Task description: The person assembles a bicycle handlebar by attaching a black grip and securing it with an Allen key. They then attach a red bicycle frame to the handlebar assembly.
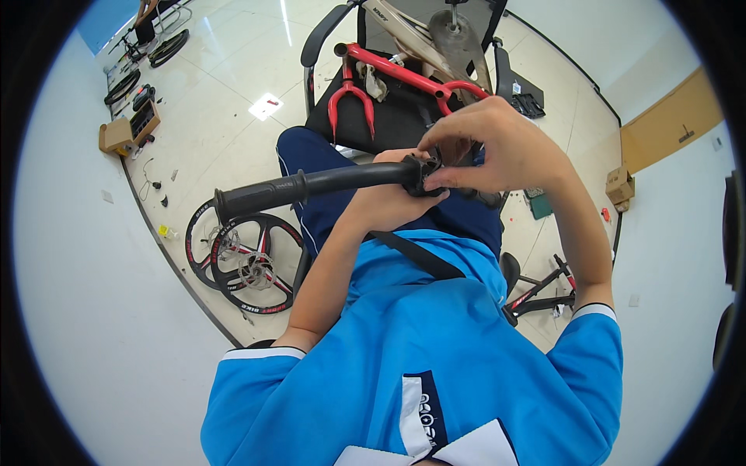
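Observation:
A black bicycle handlebar (353, 178) lies across my lap, its ribbed rubber grip (260, 197) pointing left. My left hand (388, 203) is closed round the bar from beneath, close to a black clamp-like part (420, 175) at its right end. Above that part my right hand (497, 147) is curled, with the thumb pressed on it and the index finger bent over its far side. The other fingers of the right hand are partly hidden. Just beyond my knees, a red bicycle fork (351, 99) and a red frame (408, 75) rest on a black chair (320, 116).
A beige frame (404, 33) leans on the chair too. Two black wheels (264, 272) lie on the floor at left; a dark frame (540, 295) is at right. Cardboard boxes (116, 137) stand by the left wall. Bicycles (167, 48) and part of a person (144, 29) show far left.

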### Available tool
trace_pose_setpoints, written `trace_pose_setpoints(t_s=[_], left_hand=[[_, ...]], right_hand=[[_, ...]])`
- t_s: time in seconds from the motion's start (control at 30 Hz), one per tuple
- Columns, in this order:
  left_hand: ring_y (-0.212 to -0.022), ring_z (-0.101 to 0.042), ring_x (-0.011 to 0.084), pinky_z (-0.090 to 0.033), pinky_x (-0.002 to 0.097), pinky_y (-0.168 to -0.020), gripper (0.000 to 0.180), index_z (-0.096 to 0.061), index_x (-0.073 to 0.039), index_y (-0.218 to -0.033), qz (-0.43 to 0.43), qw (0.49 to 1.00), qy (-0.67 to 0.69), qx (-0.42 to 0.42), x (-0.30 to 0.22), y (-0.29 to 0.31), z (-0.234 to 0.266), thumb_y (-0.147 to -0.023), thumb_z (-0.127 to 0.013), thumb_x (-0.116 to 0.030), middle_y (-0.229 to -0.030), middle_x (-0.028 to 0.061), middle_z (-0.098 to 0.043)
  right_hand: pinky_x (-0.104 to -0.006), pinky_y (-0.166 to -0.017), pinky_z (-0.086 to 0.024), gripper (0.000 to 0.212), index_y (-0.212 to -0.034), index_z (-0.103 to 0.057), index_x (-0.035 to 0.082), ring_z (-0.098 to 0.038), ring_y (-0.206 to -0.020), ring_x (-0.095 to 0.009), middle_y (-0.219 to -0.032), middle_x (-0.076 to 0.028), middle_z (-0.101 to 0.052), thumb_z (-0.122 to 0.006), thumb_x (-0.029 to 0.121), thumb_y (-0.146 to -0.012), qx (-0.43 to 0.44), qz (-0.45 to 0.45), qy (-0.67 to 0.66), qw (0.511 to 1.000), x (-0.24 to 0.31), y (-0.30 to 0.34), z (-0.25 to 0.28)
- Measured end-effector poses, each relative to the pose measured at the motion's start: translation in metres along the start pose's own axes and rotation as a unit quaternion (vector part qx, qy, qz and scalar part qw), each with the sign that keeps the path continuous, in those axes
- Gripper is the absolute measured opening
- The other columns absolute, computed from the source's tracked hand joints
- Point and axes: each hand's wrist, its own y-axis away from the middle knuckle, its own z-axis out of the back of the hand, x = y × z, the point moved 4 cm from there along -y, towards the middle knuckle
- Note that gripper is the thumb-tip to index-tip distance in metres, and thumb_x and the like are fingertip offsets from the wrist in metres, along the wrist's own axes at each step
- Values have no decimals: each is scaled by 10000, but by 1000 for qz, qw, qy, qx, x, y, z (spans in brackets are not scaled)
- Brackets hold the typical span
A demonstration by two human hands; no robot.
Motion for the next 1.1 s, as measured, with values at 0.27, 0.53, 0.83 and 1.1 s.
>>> trace_pose_setpoints(t_s=[0.27, 0.53, 0.83, 1.1], left_hand=[[-764, -646, 227, -522, 345, -747, 353, -657, -23, -889, 125, 979, 150, 56, 9, -6, 17, -707, -861, -246, -806, 83, -653], [-886, -639, 248, -508, 375, -835, 372, -656, -24, -931, 48, 996, 40, 62, 15, 1, 6, -723, -849, -264, -970, 134, -648], [-841, -646, 261, -516, 373, -822, 422, -648, -12, -967, 110, 984, 142, -12, 13, 2, 13, -705, -866, -261, -849, 106, -660], [-752, -660, 214, -531, 343, -711, 260, -685, -37, -921, 170, 969, 167, 64, 2, -5, 15, -735, -805, -174, -798, 78, -669]], right_hand=[[-250, -459, -383, 468, -896, -737, 31, -523, -490, -120, -604, -15, -569, -836, 463, -746, 49, -59, -46, 996, -18, 30, 6], [-244, -422, -365, 761, -1345, -585, 55, -499, -389, -128, -503, 4, -520, -724, 586, -818, 107, 31, -117, 987, 28, 17, -6], [-272, -451, -391, 645, -1070, -726, 12, -550, -452, -152, -523, -54, -547, -506, 606, -947, 174, -60, -81, 980, 0, 23, 8], [-242, -433, -328, 611, -1433, -528, 101, -453, -402, -106, -508, -12, -501, -543, 492, -963, 116, -11, -121, 986, -3, 4, -4]])
